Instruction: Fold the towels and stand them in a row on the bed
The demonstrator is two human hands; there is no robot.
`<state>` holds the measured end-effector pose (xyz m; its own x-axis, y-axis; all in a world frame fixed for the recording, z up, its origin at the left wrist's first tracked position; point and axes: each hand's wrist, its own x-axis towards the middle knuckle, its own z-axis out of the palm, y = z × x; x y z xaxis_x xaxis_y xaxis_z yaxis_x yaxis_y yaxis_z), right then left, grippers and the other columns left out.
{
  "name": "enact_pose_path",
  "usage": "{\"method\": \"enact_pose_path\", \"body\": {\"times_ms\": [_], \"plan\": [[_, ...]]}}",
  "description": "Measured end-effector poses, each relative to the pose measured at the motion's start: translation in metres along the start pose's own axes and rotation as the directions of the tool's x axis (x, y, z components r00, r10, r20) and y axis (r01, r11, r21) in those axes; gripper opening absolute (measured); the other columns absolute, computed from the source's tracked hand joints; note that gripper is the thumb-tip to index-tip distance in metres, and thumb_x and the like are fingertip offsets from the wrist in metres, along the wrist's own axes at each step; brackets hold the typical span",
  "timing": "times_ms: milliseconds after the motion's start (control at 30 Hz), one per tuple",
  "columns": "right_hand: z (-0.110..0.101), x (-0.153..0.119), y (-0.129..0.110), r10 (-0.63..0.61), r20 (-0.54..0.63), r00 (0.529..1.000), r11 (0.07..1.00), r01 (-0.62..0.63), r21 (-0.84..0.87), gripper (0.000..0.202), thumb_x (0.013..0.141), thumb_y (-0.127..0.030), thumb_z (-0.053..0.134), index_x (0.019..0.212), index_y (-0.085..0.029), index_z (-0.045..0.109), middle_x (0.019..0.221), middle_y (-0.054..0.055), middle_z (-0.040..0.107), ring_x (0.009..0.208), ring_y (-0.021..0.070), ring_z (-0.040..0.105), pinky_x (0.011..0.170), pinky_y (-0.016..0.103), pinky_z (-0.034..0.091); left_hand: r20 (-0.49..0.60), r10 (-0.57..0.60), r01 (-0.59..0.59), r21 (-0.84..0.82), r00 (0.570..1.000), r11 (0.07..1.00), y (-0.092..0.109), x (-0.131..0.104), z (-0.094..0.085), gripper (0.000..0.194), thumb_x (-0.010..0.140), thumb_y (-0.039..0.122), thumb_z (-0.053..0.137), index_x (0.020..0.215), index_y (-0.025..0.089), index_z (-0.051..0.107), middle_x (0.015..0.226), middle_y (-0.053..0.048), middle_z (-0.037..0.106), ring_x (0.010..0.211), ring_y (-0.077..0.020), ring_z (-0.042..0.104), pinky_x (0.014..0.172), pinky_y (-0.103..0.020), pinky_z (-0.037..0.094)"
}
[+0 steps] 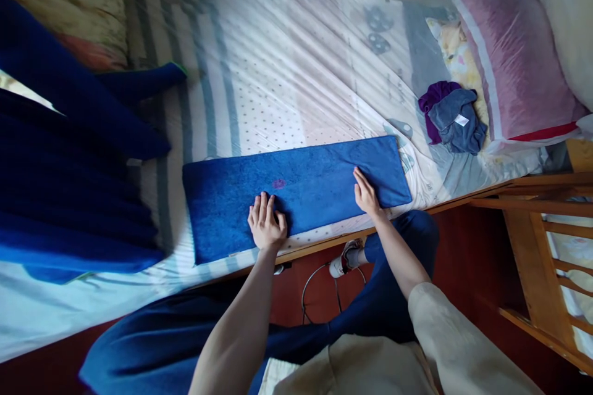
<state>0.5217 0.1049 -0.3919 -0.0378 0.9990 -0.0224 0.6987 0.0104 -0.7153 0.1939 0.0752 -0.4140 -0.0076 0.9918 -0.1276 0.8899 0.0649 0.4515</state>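
A blue towel, laid out as a long flat rectangle, lies along the near edge of the bed. My left hand rests palm down on its near side, left of centre, with the fingers spread a little. Just above those fingertips is a small reddish-purple mark on the cloth. Toward the towel's right end, my right hand lies with its fingers stretched out, touching the surface. Neither hand grips anything.
The bed has a patterned sheet. Large dark blue cloths lie at the left. Crumpled grey cloth and purple cloth lie at the right by a pink pillow. A wooden railing stands at lower right.
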Motion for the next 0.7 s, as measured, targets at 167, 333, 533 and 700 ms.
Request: {"method": "enact_pose_path", "body": {"times_ms": [167, 333, 533, 700], "plan": [[-0.05, -0.006, 0.055, -0.003, -0.118, 0.993, 0.986, -0.017, -0.165, 0.053, 0.105, -0.027, 0.031, 0.154, -0.014, 0.046, 0.16, 0.011, 0.046, 0.15, 0.019, 0.042, 0.126, 0.037, 0.035, -0.133, 0.014, -0.032, -0.13, 0.991, 0.991, 0.003, 0.0, 0.001, 0.064, 0.092, 0.027, 0.044, 0.154, 0.015, 0.044, 0.165, -0.016, 0.035, 0.157, -0.0318, 0.025, 0.127, -0.058, 0.016], [-0.075, -0.01, 0.095, 0.046, -0.3, 0.953, 0.942, -0.141, -0.304, 0.054, 0.104, -0.028, 0.028, 0.151, -0.01, 0.048, 0.156, 0.017, 0.049, 0.148, 0.0214, 0.045, 0.122, 0.042, 0.039, -0.215, 0.031, -0.064, -0.149, 0.976, 0.987, 0.007, 0.0, 0.002, 0.058, 0.092, 0.028, 0.044, 0.148, 0.014, 0.052, 0.162, -0.016, 0.042, 0.155, -0.0299, 0.03, 0.127, -0.053, 0.019], [-0.088, -0.003, 0.107, 0.108, -0.361, 0.926, 0.906, -0.241, -0.348, 0.053, 0.099, -0.023, 0.033, 0.147, -0.01, 0.052, 0.151, 0.019, 0.055, 0.141, 0.0242, 0.052, 0.117, 0.044, 0.045, -0.217, 0.029, -0.062, -0.149, 0.976, 0.987, 0.008, 0.001, 0.002, 0.057, 0.093, 0.028, 0.043, 0.147, 0.013, 0.053, 0.162, -0.015, 0.042, 0.155, -0.0293, 0.03, 0.127, -0.053, 0.02], [-0.05, 0.013, 0.05, 0.093, -0.453, 0.886, 0.885, -0.282, -0.369, 0.055, 0.101, -0.023, 0.029, 0.152, -0.008, 0.046, 0.158, 0.021, 0.045, 0.152, 0.0276, 0.036, 0.121, 0.053, 0.036, -0.209, 0.03, -0.069, -0.181, 0.977, 0.981, 0.006, 0.003, 0.006, 0.057, 0.094, 0.028, 0.042, 0.148, 0.014, 0.053, 0.163, -0.014, 0.04, 0.156, -0.0287, 0.028, 0.128, -0.052, 0.019]]}}
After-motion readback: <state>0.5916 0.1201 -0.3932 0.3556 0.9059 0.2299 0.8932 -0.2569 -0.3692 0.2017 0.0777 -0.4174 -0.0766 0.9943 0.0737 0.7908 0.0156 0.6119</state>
